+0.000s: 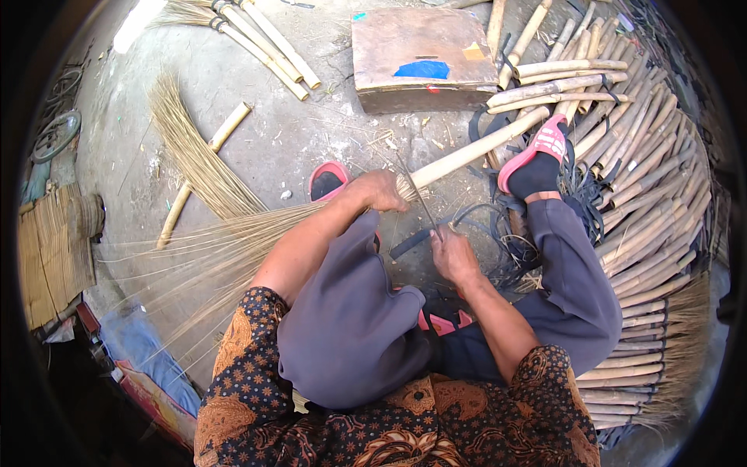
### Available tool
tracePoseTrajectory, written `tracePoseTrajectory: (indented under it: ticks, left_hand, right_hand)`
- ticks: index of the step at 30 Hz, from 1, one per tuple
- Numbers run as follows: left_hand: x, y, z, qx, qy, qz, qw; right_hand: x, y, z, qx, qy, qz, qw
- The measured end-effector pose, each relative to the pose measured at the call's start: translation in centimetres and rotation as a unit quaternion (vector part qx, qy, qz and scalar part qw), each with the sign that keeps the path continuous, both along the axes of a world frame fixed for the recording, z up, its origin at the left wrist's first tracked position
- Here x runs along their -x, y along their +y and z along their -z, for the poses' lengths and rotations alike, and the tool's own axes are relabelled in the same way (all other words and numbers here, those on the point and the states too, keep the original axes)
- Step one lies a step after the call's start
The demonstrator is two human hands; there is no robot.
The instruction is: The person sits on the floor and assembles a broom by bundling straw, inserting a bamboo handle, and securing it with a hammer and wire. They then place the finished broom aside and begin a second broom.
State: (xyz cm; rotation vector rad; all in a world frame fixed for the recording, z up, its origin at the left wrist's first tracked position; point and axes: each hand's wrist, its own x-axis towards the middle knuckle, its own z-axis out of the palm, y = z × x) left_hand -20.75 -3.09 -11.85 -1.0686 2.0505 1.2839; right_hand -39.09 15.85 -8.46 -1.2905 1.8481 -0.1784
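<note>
Across my lap and the floor in front of me lies a broom with a pale bamboo handle (478,150) running up to the right. Its long straw bristles (264,233) fan out to the left, under my left forearm. My left hand (381,191) is closed around the bristles close to where they meet the handle. In my right hand (454,258) is a thin-bladed knife (421,198), gripped at its lower end. The blade points up and crosses the join of straw and handle; whether it touches cannot be made out. My fingers hide part of the knife's grip.
A wooden box (424,47) stands ahead. Many bamboo handles (646,156) are piled right, with stacked brooms (622,377) below. Black strips (482,212) lie near my right hand. Left are a straw bundle (191,148) over a bamboo pole (231,124), and brooms (268,43) beyond.
</note>
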Motion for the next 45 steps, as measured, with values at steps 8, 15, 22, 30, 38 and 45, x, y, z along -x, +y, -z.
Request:
tracePoseTrajectory:
  ticks: [8,15,22,30,38,45]
  left_hand:
    - [0.0,1.6,-0.3,0.125,-0.018,-0.064,0.990]
    - [0.2,0.7,-0.3,0.095,0.008,-0.034,0.995]
    - [0.3,-0.2,-0.4,0.022,0.013,-0.031,0.999]
    - [-1.1,1.3,-1.4,0.135,0.025,-0.042,0.990]
    - [-0.8,2.0,-1.4,0.116,-0.035,-0.024,0.992]
    - [-0.9,2.3,-2.1,0.108,-0.036,-0.031,0.993]
  right_hand:
    - [-0.8,-0.1,-0.5,0.006,-0.013,-0.013,1.000]
    - [-0.2,0.0,-0.3,0.011,0.004,0.037,0.999]
    - [-0.4,0.1,-1.0,-0.007,-0.006,0.016,1.000]
    - [-2.2,-5.3,-2.0,0.072,-0.012,0.095,0.993]
    - [-3.8,-10.3,0.4,0.062,-0.017,0.093,0.994]
    - [-1.4,-10.6,0.5,0.082,-0.015,0.096,0.992]
